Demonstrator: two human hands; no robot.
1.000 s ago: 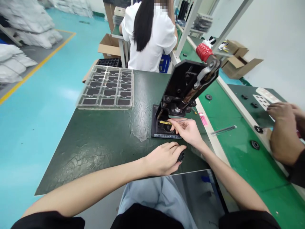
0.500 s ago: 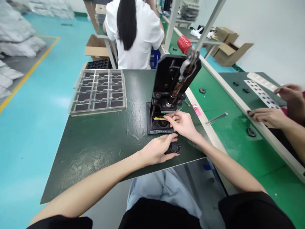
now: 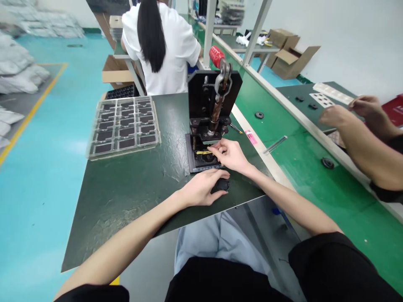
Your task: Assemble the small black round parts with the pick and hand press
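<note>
On black metal press (image 3: 197, 94): yellow strip (image 3: 202, 152) lying crosswise.
Your right hand (image 3: 231, 154): strip's just left; hold unclear.
Left hand (image 3: 201, 186): cupping black disc (image 3: 223, 185).

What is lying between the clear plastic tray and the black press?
In the head view, a stretch of dark green tabletop lies between the tray and the press; its surface looks wrinkled.
</note>
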